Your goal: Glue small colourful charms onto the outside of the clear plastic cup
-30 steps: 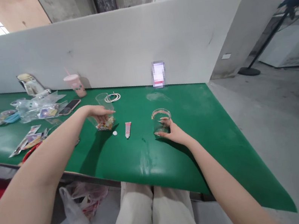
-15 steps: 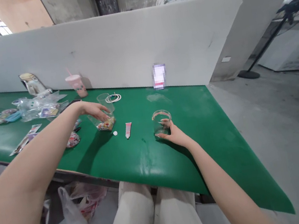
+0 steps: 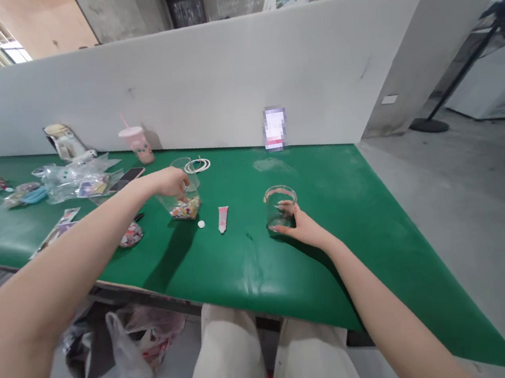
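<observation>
My left hand (image 3: 174, 183) reaches down over a clear container of small colourful pieces (image 3: 187, 210). Its fingers are drawn together, and whatever is between the fingertips is too small to make out. On the right, my right hand (image 3: 304, 224) is wrapped around a clear glass cup (image 3: 279, 217) standing upright on the green tabletop (image 3: 255, 259). A small yellowish bit shows at the cup's left rim. Between the hands lie a pink-and-white tube (image 3: 223, 218) and a small white cap (image 3: 201, 224).
Behind the left hand are another clear cup (image 3: 191, 176) and a coiled white cable (image 3: 200, 165). A pink drink cup (image 3: 137, 145), a dark phone (image 3: 129, 178) and plastic packets (image 3: 76, 178) occupy the left. A lit phone (image 3: 275, 127) leans on the white partition (image 3: 216, 85).
My left hand's fingers have drawn together and lifted slightly at the container. My right hand keeps its hold on the glass cup. The whole view has shifted a little.
</observation>
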Demonstrator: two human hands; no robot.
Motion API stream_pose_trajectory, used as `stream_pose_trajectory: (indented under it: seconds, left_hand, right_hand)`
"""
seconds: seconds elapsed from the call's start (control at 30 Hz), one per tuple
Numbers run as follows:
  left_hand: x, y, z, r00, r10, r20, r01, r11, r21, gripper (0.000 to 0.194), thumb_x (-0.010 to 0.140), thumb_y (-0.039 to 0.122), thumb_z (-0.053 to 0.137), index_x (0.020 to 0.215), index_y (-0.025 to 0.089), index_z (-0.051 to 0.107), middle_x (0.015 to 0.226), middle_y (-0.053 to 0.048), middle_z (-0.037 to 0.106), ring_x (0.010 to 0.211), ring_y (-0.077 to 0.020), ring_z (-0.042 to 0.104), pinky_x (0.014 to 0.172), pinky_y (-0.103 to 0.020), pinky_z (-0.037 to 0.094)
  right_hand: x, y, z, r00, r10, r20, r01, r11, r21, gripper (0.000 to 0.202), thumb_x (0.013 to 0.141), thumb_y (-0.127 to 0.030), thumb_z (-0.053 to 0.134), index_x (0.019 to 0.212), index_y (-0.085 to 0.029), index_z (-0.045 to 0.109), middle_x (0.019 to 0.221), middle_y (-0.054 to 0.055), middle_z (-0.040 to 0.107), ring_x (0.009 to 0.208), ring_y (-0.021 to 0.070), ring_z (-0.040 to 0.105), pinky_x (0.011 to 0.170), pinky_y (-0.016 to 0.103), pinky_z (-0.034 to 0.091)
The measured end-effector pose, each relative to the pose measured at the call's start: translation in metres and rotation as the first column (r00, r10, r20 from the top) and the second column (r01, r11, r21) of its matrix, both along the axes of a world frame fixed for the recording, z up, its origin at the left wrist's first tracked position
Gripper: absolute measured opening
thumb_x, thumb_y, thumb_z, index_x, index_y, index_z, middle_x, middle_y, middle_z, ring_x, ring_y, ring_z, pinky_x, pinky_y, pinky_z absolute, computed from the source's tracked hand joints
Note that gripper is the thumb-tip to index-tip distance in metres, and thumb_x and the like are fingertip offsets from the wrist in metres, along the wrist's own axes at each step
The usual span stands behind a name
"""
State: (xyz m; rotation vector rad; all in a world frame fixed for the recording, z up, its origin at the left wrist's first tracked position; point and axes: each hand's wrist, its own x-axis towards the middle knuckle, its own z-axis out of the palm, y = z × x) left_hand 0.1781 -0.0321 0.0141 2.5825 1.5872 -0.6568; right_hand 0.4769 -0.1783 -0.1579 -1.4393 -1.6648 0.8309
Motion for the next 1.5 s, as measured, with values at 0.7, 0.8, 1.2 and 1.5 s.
stream_pose_trajectory:
  seconds: [0.7, 0.8, 1.2, 1.5]
  left_hand:
    - [-0.043, -0.015, -0.009, 0.75, 0.206, 0.629, -0.139, 0.978, -0.155, 0.047, 0.051, 0.023, 0.069, 0.098, 0.018, 0.068, 0.083, -0.003, 0.073, 0.085, -0.0217, 0.067, 0.081, -0.031, 0.052]
    - [-0.045, -0.015, -0.01, 0.721, 0.234, 0.652, -0.159, 0.972, -0.174, 0.045, 0.051, 0.024, 0.071, 0.096, 0.019, 0.069, 0.086, -0.003, 0.073, 0.086, -0.0216, 0.067, 0.083, -0.032, 0.052]
    - [-0.051, -0.015, -0.013, 0.665, 0.25, 0.704, -0.151, 0.968, -0.201, 0.043, 0.05, 0.033, 0.074, 0.091, 0.021, 0.069, 0.088, -0.003, 0.072, 0.087, -0.0211, 0.067, 0.083, -0.031, 0.052]
    - [-0.058, -0.008, -0.014, 0.628, 0.295, 0.72, -0.129, 0.952, -0.278, 0.045, 0.05, 0.036, 0.076, 0.093, 0.022, 0.07, 0.091, -0.004, 0.072, 0.09, -0.0213, 0.066, 0.083, -0.03, 0.052]
  right_hand:
    - [-0.003, -0.005, 0.007, 0.999, -0.033, 0.015, 0.033, 0.999, -0.037, 0.069, 0.07, -0.043, 0.07, 0.126, -0.018, 0.037, 0.126, 0.017, 0.055, 0.118, 0.0263, 0.054, 0.106, 0.049, 0.035]
    - [-0.003, -0.005, 0.006, 0.999, -0.031, 0.025, 0.032, 0.999, -0.022, 0.069, 0.07, -0.043, 0.07, 0.125, -0.017, 0.038, 0.127, 0.017, 0.054, 0.12, 0.0262, 0.053, 0.107, 0.048, 0.034]
    - [-0.001, -0.003, 0.003, 0.999, -0.023, 0.028, 0.024, 1.0, -0.001, 0.066, 0.07, -0.043, 0.07, 0.124, -0.018, 0.04, 0.128, 0.017, 0.053, 0.119, 0.0257, 0.053, 0.106, 0.048, 0.035]
    - [-0.001, -0.004, 0.005, 1.0, -0.018, 0.002, 0.018, 1.0, -0.014, 0.069, 0.07, -0.041, 0.07, 0.126, -0.017, 0.038, 0.125, 0.017, 0.056, 0.12, 0.0261, 0.053, 0.107, 0.048, 0.034]
